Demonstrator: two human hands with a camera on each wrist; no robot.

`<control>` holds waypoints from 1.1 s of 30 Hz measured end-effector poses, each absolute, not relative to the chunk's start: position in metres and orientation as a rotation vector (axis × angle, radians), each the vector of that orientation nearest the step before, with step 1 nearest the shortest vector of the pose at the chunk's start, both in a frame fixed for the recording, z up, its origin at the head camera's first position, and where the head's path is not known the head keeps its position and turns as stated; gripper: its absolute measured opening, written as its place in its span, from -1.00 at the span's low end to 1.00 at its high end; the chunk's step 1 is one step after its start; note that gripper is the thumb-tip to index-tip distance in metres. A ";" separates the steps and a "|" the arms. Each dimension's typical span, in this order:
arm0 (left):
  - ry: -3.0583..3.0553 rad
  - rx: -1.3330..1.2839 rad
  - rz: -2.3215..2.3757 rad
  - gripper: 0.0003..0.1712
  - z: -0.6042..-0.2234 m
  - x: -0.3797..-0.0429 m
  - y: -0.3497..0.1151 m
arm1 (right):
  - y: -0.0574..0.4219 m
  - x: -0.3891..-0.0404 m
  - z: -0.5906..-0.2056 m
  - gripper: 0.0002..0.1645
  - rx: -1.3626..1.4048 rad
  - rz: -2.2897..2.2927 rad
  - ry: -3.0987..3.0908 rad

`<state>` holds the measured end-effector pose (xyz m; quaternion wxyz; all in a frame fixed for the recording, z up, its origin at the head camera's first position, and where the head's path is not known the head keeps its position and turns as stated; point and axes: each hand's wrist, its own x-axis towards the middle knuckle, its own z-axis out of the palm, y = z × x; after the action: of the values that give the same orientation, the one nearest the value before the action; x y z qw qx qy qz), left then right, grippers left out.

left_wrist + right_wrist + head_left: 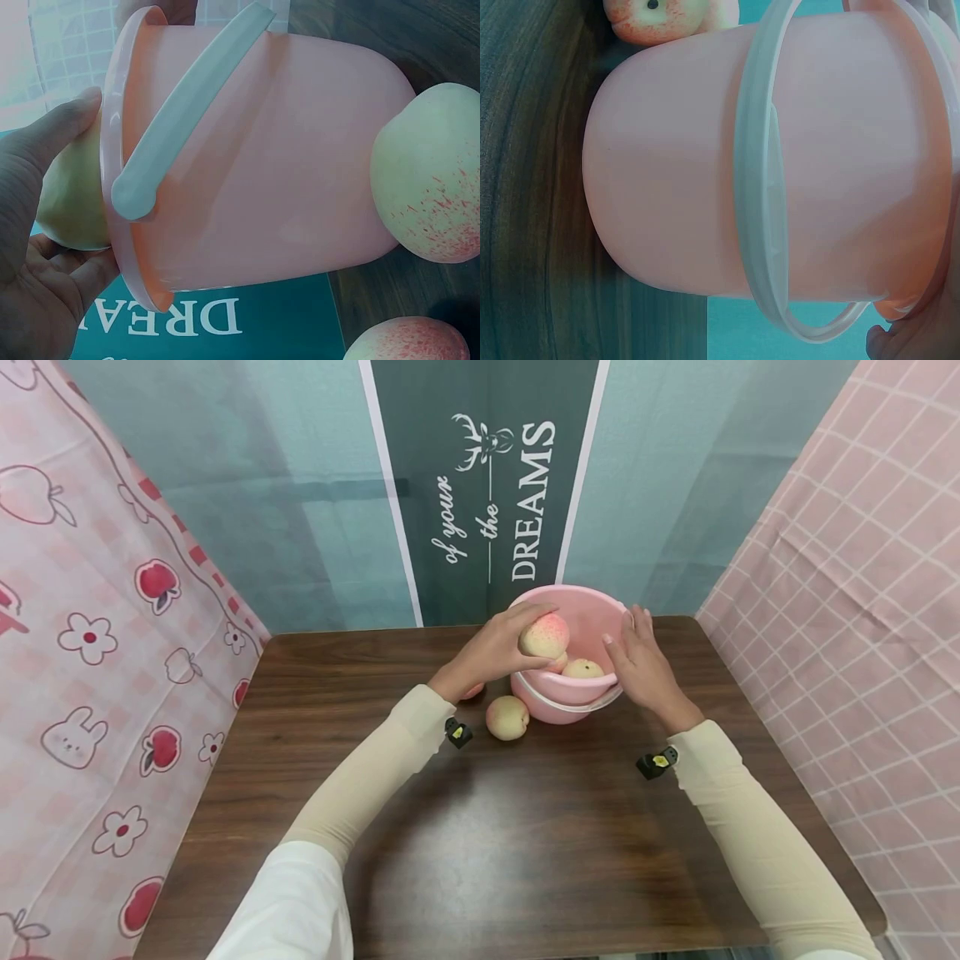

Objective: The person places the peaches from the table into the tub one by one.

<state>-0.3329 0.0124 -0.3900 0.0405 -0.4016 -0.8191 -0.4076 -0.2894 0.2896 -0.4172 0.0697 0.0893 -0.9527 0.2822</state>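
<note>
My left hand [498, 643] holds a yellow-and-red peach [546, 633] over the near left rim of a pink bucket [551, 689]. In the left wrist view, thumb and fingers lie around that peach [71, 187] beside the rim. My right hand [645, 664] grips the bucket's right rim, thumb on the inner side and fingers outside. Within the bucket lies a pale peach [582, 669], with part of another below the held one. Across the bucket's front hangs its white handle [754, 172].
On the table [465, 860], a peach [507, 718] sits at the bucket's left base. Another peach [472, 691] is partly hidden by my left wrist. A teal printed curtain [300, 527] hangs behind the table, and patterned cloths hang at both sides.
</note>
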 end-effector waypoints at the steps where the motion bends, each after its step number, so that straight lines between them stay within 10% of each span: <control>1: -2.503 -1.235 -1.242 -0.06 -0.390 -0.333 0.013 | 0.290 -0.289 -0.417 -0.06 0.269 0.848 -2.867; 33: -2.432 -1.240 -1.330 -0.26 -0.389 -0.327 0.003 | 0.289 -0.288 -0.415 -0.03 0.254 0.841 -2.873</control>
<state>-0.3274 0.0034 -0.3887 0.0522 -0.4077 -0.7998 -0.4374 -0.2875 0.2886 -0.4148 0.0685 0.0843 -0.9541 0.2793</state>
